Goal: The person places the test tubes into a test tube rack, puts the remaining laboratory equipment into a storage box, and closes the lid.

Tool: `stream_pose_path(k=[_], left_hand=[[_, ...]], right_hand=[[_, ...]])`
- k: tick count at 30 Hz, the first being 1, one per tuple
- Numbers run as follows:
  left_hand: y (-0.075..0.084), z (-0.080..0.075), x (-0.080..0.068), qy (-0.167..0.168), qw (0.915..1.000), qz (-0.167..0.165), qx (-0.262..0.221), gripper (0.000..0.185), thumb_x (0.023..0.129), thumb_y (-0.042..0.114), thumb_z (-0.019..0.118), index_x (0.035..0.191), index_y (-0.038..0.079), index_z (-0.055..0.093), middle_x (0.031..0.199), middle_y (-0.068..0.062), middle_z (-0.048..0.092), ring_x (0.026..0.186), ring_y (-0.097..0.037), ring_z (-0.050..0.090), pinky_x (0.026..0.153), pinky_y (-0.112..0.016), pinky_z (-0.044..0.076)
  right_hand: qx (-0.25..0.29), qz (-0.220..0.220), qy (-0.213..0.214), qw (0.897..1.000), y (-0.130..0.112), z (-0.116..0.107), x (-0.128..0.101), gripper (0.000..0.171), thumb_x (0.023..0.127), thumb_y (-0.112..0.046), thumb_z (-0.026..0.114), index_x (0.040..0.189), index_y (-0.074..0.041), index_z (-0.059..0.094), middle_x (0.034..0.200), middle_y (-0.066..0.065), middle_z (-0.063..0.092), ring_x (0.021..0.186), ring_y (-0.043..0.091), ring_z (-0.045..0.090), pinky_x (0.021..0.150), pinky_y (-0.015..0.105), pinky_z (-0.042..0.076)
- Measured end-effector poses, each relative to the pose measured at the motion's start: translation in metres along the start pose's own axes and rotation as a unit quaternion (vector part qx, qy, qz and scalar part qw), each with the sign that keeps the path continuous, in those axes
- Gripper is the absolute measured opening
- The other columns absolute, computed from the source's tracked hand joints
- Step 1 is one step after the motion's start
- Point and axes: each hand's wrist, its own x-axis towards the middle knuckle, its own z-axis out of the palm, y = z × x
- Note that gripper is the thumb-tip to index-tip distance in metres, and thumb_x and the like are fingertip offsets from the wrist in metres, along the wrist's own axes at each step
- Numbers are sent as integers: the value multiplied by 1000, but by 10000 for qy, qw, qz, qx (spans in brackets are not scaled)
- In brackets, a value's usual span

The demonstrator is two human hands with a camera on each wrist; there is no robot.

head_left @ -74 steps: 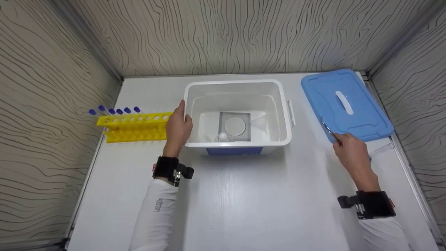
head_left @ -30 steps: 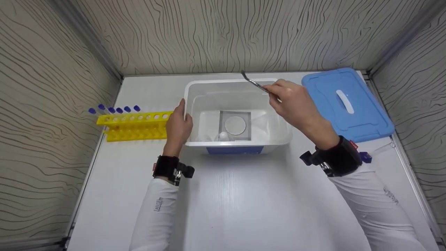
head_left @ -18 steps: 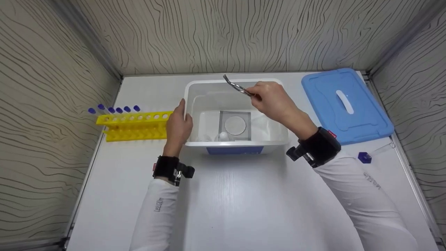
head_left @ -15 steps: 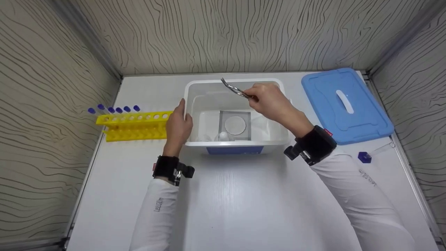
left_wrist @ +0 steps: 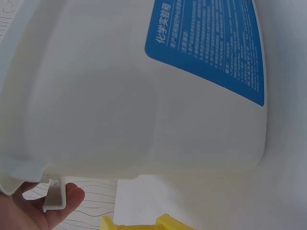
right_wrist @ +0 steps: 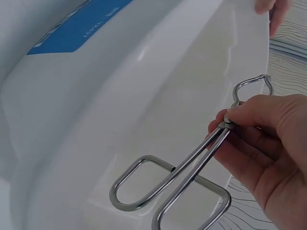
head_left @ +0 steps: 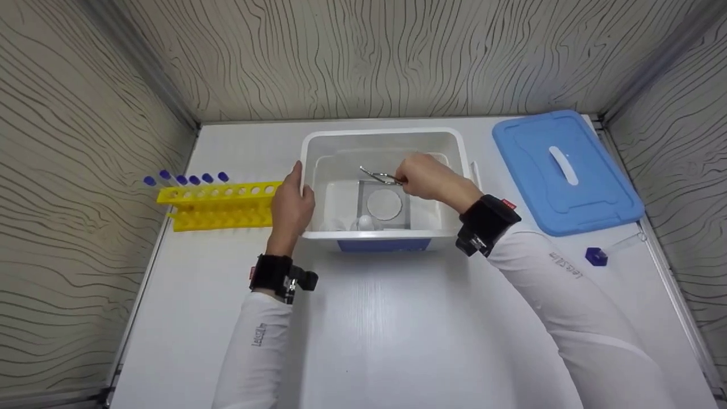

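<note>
My right hand (head_left: 429, 177) pinches metal crucible tongs (head_left: 380, 177) between thumb and fingers, inside the opening of a white plastic box (head_left: 383, 234). In the right wrist view the grip is near the pivot of the tongs (right_wrist: 226, 123), and the two loop handles point away from the palm. My left hand (head_left: 291, 203) holds the box's left rim; the left wrist view shows its fingers around a white latch (left_wrist: 55, 194). On the box floor lies a wire gauze (head_left: 384, 204) with a round white centre. Beside it are a small white-topped item (head_left: 365, 221) and clear ware, partly hidden by the front wall.
Left of the box stands a yellow test tube rack (head_left: 218, 207) with several blue-capped tubes (head_left: 194, 180) at its back. A blue lid (head_left: 568, 176) with a white handle lies at the right. A glass cylinder with a blue hexagonal base (head_left: 596, 257) lies near the table's right edge.
My right hand has carried the tongs from beside the blue lid leftward over the box, then down into it. My left hand stays at the box rim.
</note>
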Motion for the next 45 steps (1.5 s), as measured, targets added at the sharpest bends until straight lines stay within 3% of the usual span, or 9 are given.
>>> stream_pose_path(k=[7, 14, 20, 28, 37, 41, 45], left_hand=[[-1, -1, 0, 16, 10000, -26, 0, 58, 100, 16, 48, 155, 9, 32, 155, -12, 45, 143, -26, 45, 119, -43, 37], [0, 0, -1, -77, 9999, -92, -66, 59, 100, 16, 47, 156, 11, 30, 156, -11, 43, 144, -25, 43, 120, -43, 36], [-2, -3, 1, 7, 10000, -9, -42, 58, 100, 16, 47, 156, 9, 31, 156, -11, 43, 145, -25, 43, 120, -42, 37], [-4, -2, 1, -19, 10000, 60, -38, 58, 100, 15, 47, 155, 6, 32, 156, -13, 44, 144, -26, 43, 120, -42, 37], [-2, 1, 0, -26, 10000, 50, -67, 58, 100, 15, 47, 155, 7, 31, 156, -12, 44, 144, -25, 43, 120, -41, 36], [-2, 0, 1, -47, 9999, 84, -55, 58, 100, 16, 47, 155, 6, 31, 156, -12, 43, 145, -25, 43, 120, -42, 36], [-2, 0, 1, -18, 10000, 49, -20, 58, 100, 16, 47, 155, 7, 32, 156, -12, 44, 144, -25, 44, 119, -42, 37]], right_hand=[[-334, -120, -644, 9973, 6, 6, 12, 14, 77, 5, 61, 70, -3, 70, 60, -1, 52, 58, 16, 44, 54, 24, 34], [-267, 133, -1225, 9920, 6, 15, 19, 16, 77, 7, 59, 69, -5, 67, 59, -4, 50, 57, 13, 44, 52, 22, 37], [-630, -133, -1217, 9905, 5, 28, 25, 15, 77, 6, 59, 73, -2, 71, 61, -3, 55, 59, 14, 46, 54, 22, 37], [-817, -259, -1218, 9888, 9, 44, 28, 28, 80, 5, 58, 57, -10, 56, 54, -5, 44, 55, 14, 40, 52, 21, 32], [-1188, -13, -1428, 9826, 14, 54, 28, 23, 84, 1, 59, 63, -9, 59, 63, 2, 55, 60, 19, 48, 58, 31, 47], [-1327, -102, -1434, 9807, 17, 55, 30, 16, 84, 1, 61, 72, -4, 69, 72, 8, 69, 64, 21, 53, 68, 37, 55], [-1255, -260, -1275, 9835, 22, 53, 28, 19, 82, 4, 58, 79, -2, 76, 83, 10, 75, 71, 24, 62, 77, 39, 58]])
